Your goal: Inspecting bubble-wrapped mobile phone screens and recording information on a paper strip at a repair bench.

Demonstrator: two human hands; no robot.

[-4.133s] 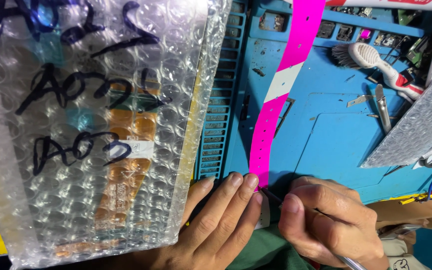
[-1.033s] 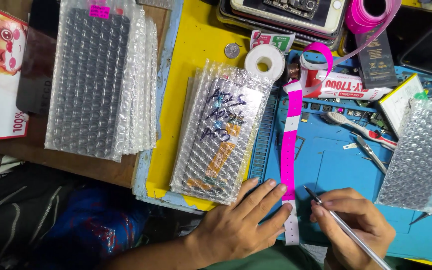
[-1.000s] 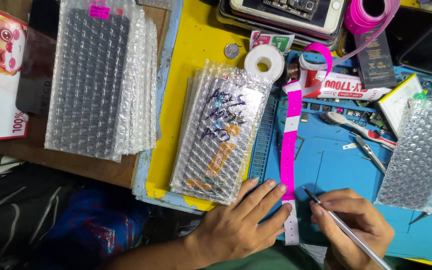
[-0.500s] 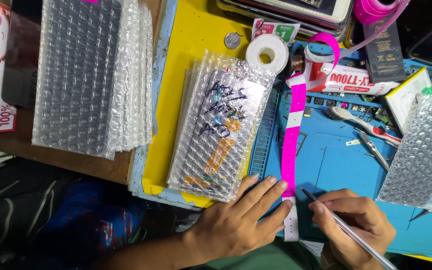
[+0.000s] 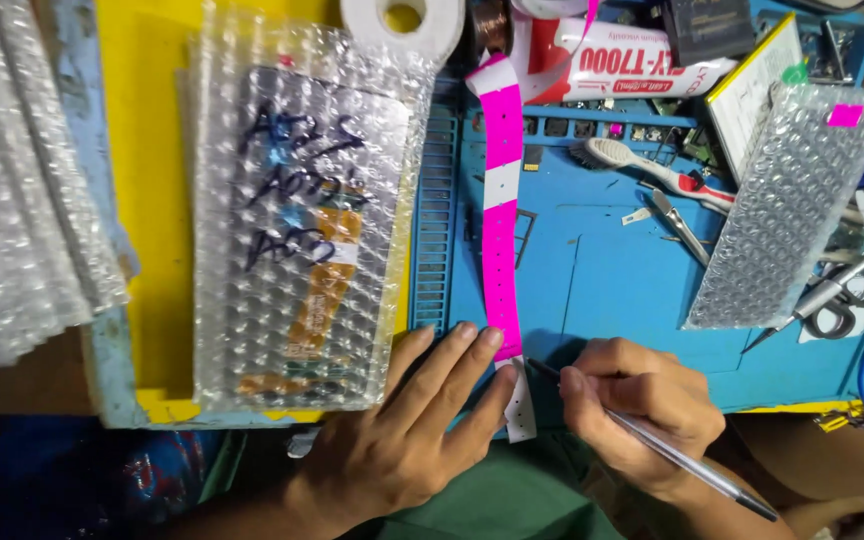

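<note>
A long pink strip of labels (image 5: 501, 210) with white gaps runs down the blue work mat (image 5: 612, 290). My left hand (image 5: 422, 420) lies flat with its fingertips pressing the strip's lower end at the mat's near edge. My right hand (image 5: 637, 405) grips a slim silver pen (image 5: 682, 455), its tip touching the strip close to my left fingertips. A bubble-wrap pouch (image 5: 297, 215) with dark handwriting and an orange part inside lies on the yellow board, just left of my left hand.
A stack of bubble-wrap pouches (image 5: 22, 190) sits far left. A white tape roll (image 5: 402, 20), a glue tube (image 5: 642, 65), a toothbrush (image 5: 652, 175), tweezers (image 5: 677, 225), scissors (image 5: 842, 300) and another bubble-wrap pouch (image 5: 787, 215) with a pink label crowd the mat's far and right side.
The view has drawn in closer to the mat and hands. Both hands stay at the strip's lower end, left fingers pressing it and the pen at its edge.
</note>
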